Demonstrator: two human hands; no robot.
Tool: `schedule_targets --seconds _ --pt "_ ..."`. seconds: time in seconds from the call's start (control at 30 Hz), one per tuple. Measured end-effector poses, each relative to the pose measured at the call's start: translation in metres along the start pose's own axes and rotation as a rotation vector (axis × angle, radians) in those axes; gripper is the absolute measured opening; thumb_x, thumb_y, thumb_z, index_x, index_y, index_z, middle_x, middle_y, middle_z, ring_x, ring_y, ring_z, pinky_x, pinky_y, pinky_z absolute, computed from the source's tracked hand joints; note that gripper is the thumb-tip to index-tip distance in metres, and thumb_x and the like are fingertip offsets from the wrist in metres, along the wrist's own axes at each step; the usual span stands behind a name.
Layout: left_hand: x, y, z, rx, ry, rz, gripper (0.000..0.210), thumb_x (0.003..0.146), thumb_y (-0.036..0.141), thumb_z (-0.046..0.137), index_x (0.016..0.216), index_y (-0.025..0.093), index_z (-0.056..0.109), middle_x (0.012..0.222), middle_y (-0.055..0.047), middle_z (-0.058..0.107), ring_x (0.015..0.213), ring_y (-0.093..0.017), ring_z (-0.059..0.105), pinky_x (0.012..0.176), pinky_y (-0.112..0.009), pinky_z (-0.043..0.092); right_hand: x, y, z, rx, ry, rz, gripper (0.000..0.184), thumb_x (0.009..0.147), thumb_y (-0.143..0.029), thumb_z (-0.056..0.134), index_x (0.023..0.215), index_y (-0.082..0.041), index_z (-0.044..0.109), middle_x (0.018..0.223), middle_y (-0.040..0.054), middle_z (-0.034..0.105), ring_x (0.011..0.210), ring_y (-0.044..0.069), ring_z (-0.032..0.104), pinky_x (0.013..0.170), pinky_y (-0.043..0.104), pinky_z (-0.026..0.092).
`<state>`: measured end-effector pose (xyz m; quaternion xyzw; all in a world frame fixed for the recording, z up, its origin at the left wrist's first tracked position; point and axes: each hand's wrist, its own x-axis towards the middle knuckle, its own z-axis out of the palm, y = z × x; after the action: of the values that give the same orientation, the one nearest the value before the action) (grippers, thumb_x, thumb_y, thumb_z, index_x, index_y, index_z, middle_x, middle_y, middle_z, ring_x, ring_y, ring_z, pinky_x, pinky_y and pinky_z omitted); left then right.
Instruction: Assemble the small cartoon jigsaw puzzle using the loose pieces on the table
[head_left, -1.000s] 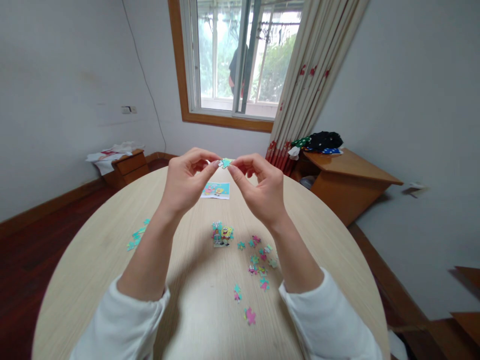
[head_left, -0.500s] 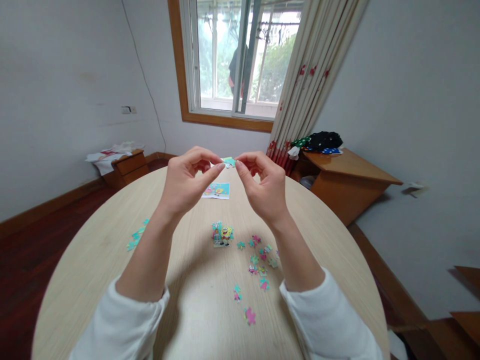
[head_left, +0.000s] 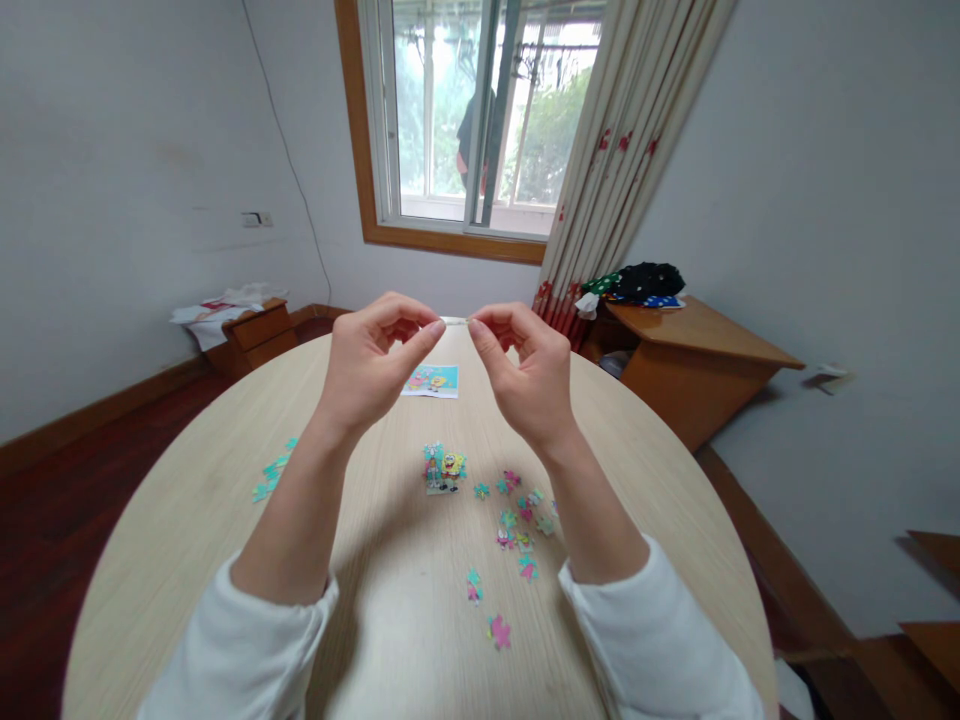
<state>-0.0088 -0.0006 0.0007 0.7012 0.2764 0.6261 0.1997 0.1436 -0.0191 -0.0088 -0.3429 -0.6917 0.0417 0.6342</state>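
My left hand (head_left: 371, 365) and my right hand (head_left: 525, 370) are raised above the round table (head_left: 225, 500), fingertips pinched together on one small puzzle piece (head_left: 454, 320). The piece is turned edge-on, so only a thin pale sliver shows between the thumbs and forefingers. Below my hands a small joined cluster of puzzle pieces (head_left: 444, 468) lies on the table. Several loose pink and teal pieces (head_left: 521, 520) are scattered to its right. A printed reference picture (head_left: 433, 381) lies flat farther back.
More teal pieces (head_left: 274, 470) lie at the table's left side. A wooden desk (head_left: 697, 350) with dark clothes stands at the right by the curtain (head_left: 622, 150). A low cabinet (head_left: 251, 335) with papers sits at the left wall. A person stands outside the window (head_left: 480, 110).
Both hands have tilted the held piece from face-up, showing teal, to edge-on. The hands stayed at about the same height above the table.
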Motion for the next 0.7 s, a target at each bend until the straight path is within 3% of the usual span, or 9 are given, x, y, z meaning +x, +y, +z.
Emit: schedule_targets --seconds 0.27,0.7 --pt "0.0005 0.0005 0.0008 -0.036 -0.009 -0.015 0.024 0.071 0.038 0.074 0.066 0.017 0.063 0.069 -0.001 0.062 0.062 -0.011 0.057 0.061 -0.025 0.046 -0.0003 -0.0004 0.0004 0.016 0.005 0.006 0.016 0.088 -0.033 0.059 0.078 -0.021 0.061 0.072 -0.0011 0.064 0.067 0.012 0.057 0.064 0.028 0.044" --pt "-0.0001 -0.0018 0.0006 -0.036 0.000 -0.013 0.019 0.072 0.034 0.072 0.069 0.016 0.066 0.069 -0.001 0.064 0.062 -0.011 0.058 0.060 -0.023 0.047 -0.0004 0.0001 0.0002 0.020 -0.005 0.016 0.013 0.087 -0.030 0.060 0.079 -0.020 0.062 0.074 -0.0007 0.064 0.068 0.012 0.057 0.065 0.028 0.044"
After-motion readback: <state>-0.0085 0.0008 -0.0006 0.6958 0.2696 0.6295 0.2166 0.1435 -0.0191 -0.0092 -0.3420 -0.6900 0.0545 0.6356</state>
